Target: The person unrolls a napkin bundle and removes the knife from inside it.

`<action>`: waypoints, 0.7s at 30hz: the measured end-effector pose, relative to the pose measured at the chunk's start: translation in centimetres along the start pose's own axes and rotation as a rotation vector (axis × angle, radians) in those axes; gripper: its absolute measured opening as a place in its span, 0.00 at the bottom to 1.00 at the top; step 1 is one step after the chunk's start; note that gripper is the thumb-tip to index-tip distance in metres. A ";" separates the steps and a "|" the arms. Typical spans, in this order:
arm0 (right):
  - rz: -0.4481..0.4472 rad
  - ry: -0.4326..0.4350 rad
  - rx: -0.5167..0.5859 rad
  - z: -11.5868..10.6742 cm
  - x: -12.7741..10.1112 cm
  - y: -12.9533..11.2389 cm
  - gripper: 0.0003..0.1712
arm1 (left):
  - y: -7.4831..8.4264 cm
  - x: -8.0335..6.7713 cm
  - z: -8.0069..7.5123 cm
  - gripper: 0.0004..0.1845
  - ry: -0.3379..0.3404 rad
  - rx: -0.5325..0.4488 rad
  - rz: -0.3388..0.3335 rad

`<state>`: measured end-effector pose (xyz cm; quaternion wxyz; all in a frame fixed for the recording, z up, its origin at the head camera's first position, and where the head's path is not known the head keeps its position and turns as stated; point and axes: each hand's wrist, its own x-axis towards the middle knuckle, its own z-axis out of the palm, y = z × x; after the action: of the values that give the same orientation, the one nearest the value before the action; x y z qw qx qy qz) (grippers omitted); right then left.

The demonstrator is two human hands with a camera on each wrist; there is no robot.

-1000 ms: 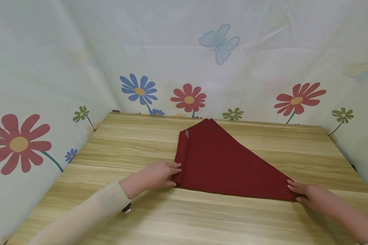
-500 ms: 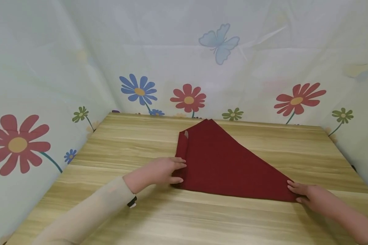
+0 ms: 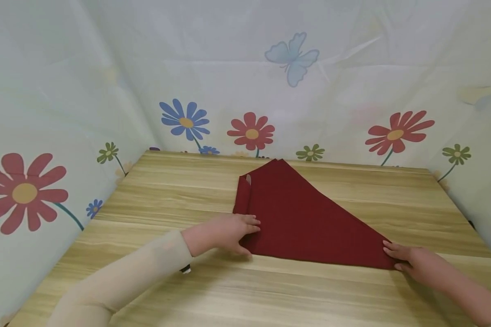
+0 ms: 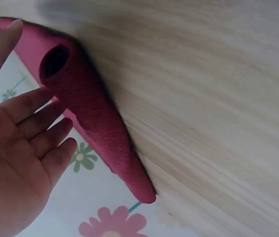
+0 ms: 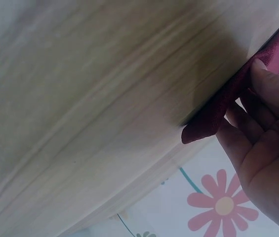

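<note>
A dark red cloth [image 3: 307, 218], folded into a triangle, lies flat on the wooden table [image 3: 270, 290]. Its left edge is rolled into a tube, seen close up in the left wrist view as the cloth roll [image 4: 95, 118]. My left hand [image 3: 229, 231] rests at the near left corner with straight fingers [image 4: 35, 123] laid against the roll. My right hand [image 3: 405, 259] lies flat at the cloth's pointed right corner [image 5: 203, 128], fingertips [image 5: 272, 84] pressing it to the table.
A pale plastic sheet printed with flowers [image 3: 251, 131] and a butterfly [image 3: 290, 56] walls the table at the back and on both sides. Bare wood stretches left of the cloth and along the near edge.
My left hand has slid to the right along the near edge, further onto the cloth's left corner. The right hand and the right corner have stayed in place.
</note>
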<state>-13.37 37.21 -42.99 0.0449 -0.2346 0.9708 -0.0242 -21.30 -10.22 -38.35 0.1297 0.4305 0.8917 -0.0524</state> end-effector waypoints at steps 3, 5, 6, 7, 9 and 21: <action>-0.004 0.006 0.001 0.0 0.0 0.0 0.22 | -0.3 0.1 0.5 0.39 0.002 0.033 -0.008; -0.004 0.008 0.001 0.0 0.0 0.0 0.22 | -0.6 0.0 0.6 0.38 -0.006 0.040 -0.032; -0.005 0.009 0.002 0.0 -0.1 0.1 0.22 | -0.7 -0.1 0.7 0.38 -0.010 0.041 -0.045; -0.005 0.008 0.002 0.1 -0.1 0.1 0.22 | -0.8 -0.2 0.7 0.37 -0.015 0.040 -0.055; -0.008 0.010 0.002 0.1 -0.1 0.1 0.22 | -1.1 -0.4 0.7 0.36 -0.022 0.042 -0.072; -0.018 0.019 0.006 0.0 -0.1 0.2 0.22 | -2.0 -2.0 0.5 0.32 0.077 -0.001 -0.069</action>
<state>-13.34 37.40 -42.98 0.0360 -0.2432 0.9689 -0.0297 -21.60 -13.08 -38.35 0.0937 0.4013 0.9103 -0.0397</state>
